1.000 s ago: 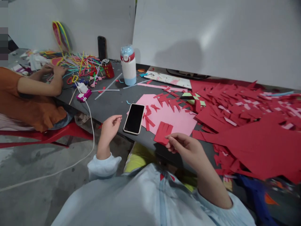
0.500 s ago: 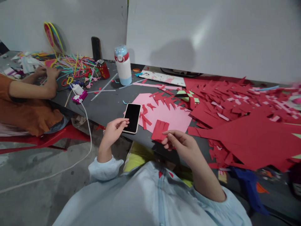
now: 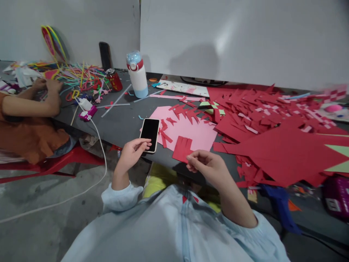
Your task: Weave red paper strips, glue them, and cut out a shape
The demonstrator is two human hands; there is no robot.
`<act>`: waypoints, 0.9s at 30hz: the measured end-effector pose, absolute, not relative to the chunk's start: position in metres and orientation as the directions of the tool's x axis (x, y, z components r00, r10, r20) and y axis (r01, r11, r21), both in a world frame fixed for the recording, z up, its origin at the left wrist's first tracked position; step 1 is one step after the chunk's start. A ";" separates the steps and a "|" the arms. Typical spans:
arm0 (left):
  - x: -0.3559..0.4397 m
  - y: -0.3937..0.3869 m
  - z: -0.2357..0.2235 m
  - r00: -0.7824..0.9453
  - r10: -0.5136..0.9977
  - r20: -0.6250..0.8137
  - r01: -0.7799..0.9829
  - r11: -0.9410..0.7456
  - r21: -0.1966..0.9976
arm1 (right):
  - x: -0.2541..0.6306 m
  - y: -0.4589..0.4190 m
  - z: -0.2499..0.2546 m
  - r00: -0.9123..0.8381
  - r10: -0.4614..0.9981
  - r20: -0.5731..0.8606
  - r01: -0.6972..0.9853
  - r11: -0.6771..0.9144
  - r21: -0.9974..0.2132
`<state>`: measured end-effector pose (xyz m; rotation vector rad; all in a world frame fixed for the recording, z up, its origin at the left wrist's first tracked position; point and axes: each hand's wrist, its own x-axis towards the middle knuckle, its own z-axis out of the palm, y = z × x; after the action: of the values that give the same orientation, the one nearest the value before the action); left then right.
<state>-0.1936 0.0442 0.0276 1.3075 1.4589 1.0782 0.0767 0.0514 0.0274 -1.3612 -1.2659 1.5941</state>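
My left hand (image 3: 131, 153) reaches to the table's near edge, and its fingers curl onto the near end of a black-screened phone (image 3: 149, 129) lying flat there. To the right, my right hand (image 3: 208, 166) pinches the near corner of a small red paper piece (image 3: 182, 148) cut with slits. That piece rests partly on a pink sheet (image 3: 195, 134). Both hands hover just above the dark grey table (image 3: 120, 123).
A big heap of red paper scraps (image 3: 275, 142) covers the table's right half. A white bottle (image 3: 137, 74), a red can (image 3: 114, 80) and coloured pipe cleaners (image 3: 81, 74) stand far left, where another person's arms (image 3: 32, 102) work. A white cable (image 3: 100, 145) hangs off the edge.
My left hand has moved right from open air onto the phone's near end. My right hand stays on the red slit piece. The view has shifted rightward.
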 end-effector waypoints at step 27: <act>-0.182 0.044 0.034 0.090 0.990 -0.111 0.133 0.098 0.986 | 0.100 0.049 0.022 -0.349 0.916 -0.197 0.638 0.078 -0.766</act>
<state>-0.1824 0.0439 0.0343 1.2678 1.2774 0.9970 0.1002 0.0494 0.0219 -1.5449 -2.0265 1.1520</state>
